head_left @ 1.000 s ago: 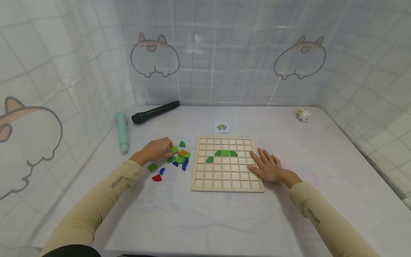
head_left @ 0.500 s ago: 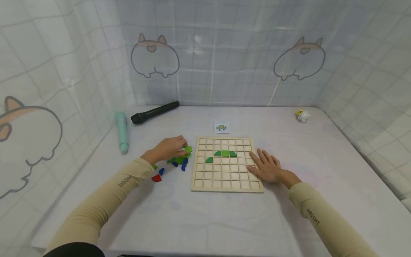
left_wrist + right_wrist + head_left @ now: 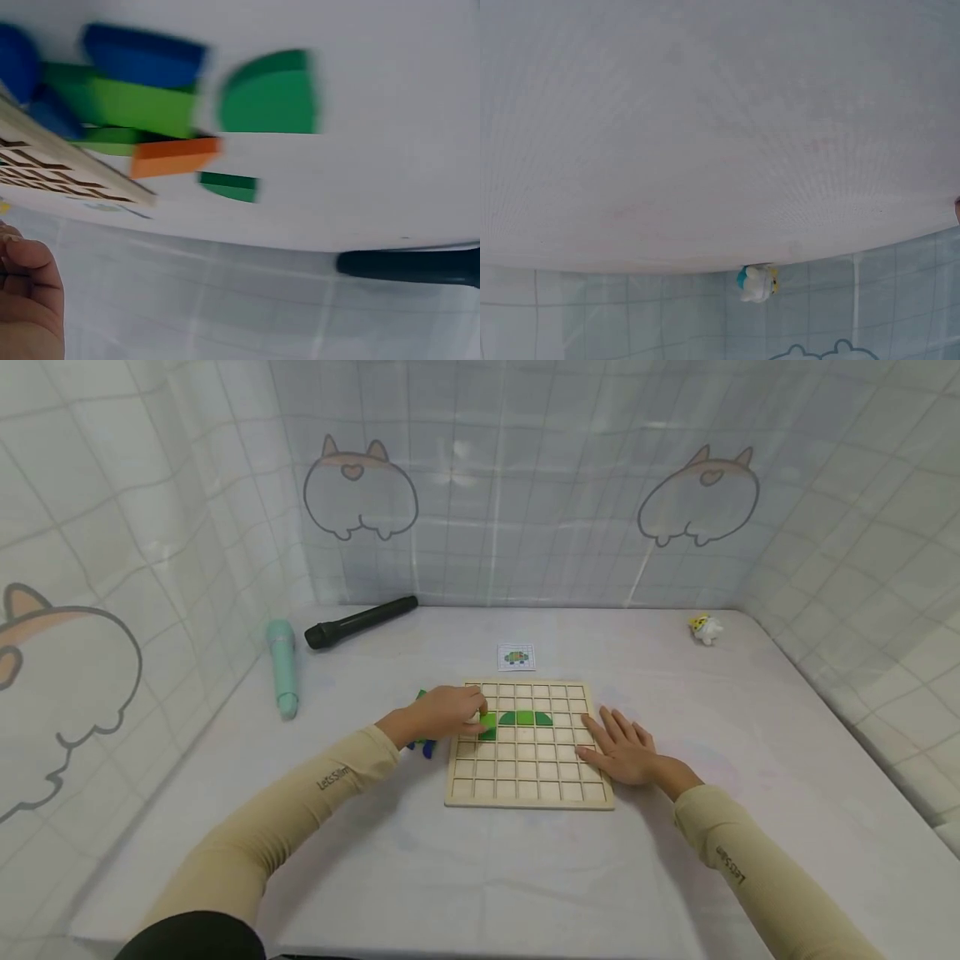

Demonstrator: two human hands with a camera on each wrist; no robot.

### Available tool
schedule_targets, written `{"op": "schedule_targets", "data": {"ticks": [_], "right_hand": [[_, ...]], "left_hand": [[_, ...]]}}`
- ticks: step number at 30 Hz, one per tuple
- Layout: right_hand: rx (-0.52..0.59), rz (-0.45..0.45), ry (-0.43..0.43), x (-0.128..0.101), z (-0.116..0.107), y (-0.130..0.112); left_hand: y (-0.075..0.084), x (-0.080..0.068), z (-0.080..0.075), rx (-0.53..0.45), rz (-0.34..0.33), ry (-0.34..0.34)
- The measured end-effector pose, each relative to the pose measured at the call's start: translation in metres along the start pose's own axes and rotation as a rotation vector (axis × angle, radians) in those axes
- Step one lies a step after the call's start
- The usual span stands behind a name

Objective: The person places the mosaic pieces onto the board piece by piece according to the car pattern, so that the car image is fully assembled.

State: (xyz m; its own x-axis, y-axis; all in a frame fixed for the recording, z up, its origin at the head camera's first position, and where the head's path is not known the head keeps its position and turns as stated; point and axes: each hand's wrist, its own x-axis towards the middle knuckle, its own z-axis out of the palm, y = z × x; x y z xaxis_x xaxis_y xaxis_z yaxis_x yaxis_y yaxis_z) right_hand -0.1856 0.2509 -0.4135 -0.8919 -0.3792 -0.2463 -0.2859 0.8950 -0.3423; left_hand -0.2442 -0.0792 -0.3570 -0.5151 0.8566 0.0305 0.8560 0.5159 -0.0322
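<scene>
A wooden grid board (image 3: 525,772) lies in the middle of the white table. A row of green pieces (image 3: 525,718) sits in its upper cells. My left hand (image 3: 474,715) is over the board's left side and pinches a light green square piece (image 3: 488,722) just left of that row. My right hand (image 3: 622,747) lies flat with straight fingers on the board's right edge. Loose pieces (image 3: 424,746) lie left of the board, mostly hidden behind my left hand. The blurred left wrist view shows them: a blue piece (image 3: 142,54), a green piece (image 3: 270,94) and an orange piece (image 3: 176,154).
A small picture card (image 3: 516,655) lies behind the board. A teal microphone (image 3: 281,667) and a black microphone (image 3: 360,621) lie at the back left. A small toy (image 3: 705,628) sits at the back right. Curtained walls enclose the table on three sides.
My left hand picked a light green piece from the loose pile and carried it right, onto the board's left side. The right hand stayed flat on the board.
</scene>
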Motion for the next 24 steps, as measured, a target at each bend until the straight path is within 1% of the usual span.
{"op": "schedule_targets", "data": {"ticks": [3, 6, 12, 18, 21, 24], "right_hand": [[0.003, -0.002, 0.004, 0.000, 0.000, 0.000], [0.008, -0.007, 0.007, 0.000, 0.000, 0.000], [0.010, -0.008, 0.003, -0.001, 0.001, -0.001], [0.014, -0.013, 0.005, -0.002, 0.001, -0.002], [0.012, -0.010, 0.007, -0.002, 0.001, -0.002], [0.005, -0.004, 0.010, -0.002, 0.000, -0.001]], "left_hand": [[0.007, 0.009, 0.000, 0.013, 0.045, 0.015], [0.013, 0.017, 0.000, 0.004, 0.051, 0.007], [0.021, 0.025, 0.005, -0.007, 0.018, -0.062], [0.021, 0.027, 0.011, -0.010, -0.057, -0.122], [0.020, 0.027, 0.013, 0.000, -0.073, -0.133], [0.019, 0.027, 0.014, -0.001, -0.070, -0.127]]}}
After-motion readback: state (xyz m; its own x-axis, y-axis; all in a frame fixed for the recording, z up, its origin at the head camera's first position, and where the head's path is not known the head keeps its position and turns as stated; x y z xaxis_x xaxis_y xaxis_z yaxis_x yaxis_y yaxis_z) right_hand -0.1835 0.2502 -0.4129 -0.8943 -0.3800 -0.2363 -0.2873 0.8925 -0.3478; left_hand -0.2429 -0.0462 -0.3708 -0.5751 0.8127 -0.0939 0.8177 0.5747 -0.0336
